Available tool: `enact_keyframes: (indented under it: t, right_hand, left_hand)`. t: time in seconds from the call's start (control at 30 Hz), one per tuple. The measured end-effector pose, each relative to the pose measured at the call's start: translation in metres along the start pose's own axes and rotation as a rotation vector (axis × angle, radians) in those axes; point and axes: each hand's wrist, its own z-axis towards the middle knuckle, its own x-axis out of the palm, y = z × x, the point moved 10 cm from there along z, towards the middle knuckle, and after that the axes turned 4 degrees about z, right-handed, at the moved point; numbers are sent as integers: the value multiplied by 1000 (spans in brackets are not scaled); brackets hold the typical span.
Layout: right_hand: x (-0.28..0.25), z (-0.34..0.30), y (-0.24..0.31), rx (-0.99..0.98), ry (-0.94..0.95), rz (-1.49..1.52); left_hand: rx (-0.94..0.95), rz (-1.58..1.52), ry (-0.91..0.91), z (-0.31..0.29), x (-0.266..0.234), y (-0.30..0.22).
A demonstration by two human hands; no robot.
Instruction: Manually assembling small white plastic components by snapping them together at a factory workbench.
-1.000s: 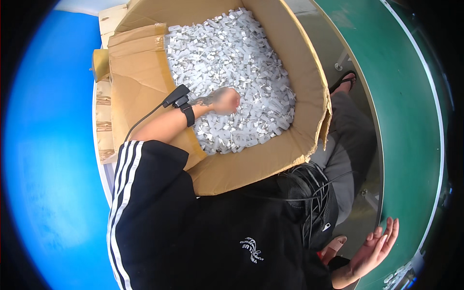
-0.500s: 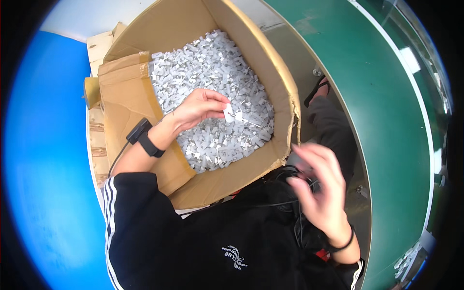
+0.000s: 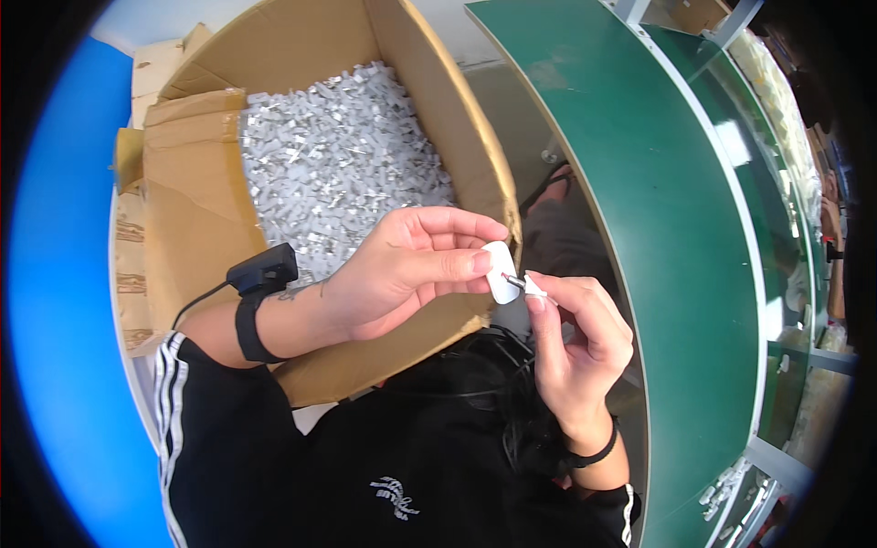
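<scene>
Between thumb and fingers, my left hand (image 3: 402, 274) pinches a white rounded plastic plate (image 3: 499, 267). A short dark metal pin (image 3: 514, 281) sticks out of the plate's face toward the right. My right hand (image 3: 585, 342) is closed in a pinch on a small white plastic piece (image 3: 534, 289) at the pin's outer end. Both hands meet over the near right corner of a large cardboard box (image 3: 196, 178). Inside it lies a heap of small white and grey plastic parts (image 3: 343, 151), many with metal bits. My left forearm hides part of the heap.
A green table (image 3: 676, 228) with a pale edge curves along the right. Several white parts (image 3: 722, 489) lie by its near right end. Wooden boards (image 3: 131, 233) and a blue surface (image 3: 64, 274) stand left of the box. A person's foot (image 3: 553, 187) shows beneath the table.
My left hand has moved from over the heap, right and nearer, with the white plate. My right hand has come up to it and now pinches the small white piece at the pin.
</scene>
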Motion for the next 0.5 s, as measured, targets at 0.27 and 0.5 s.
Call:
enact_keyframes:
  t: [0.27,0.5]
  right_hand:
    - [-48,-17,-3,118,-161,138]
    - [-64,-27,32,-170,-147,-164]
  left_hand:
    - [158,187,248,15,56,0]
    - [319,246,247,12,74,0]
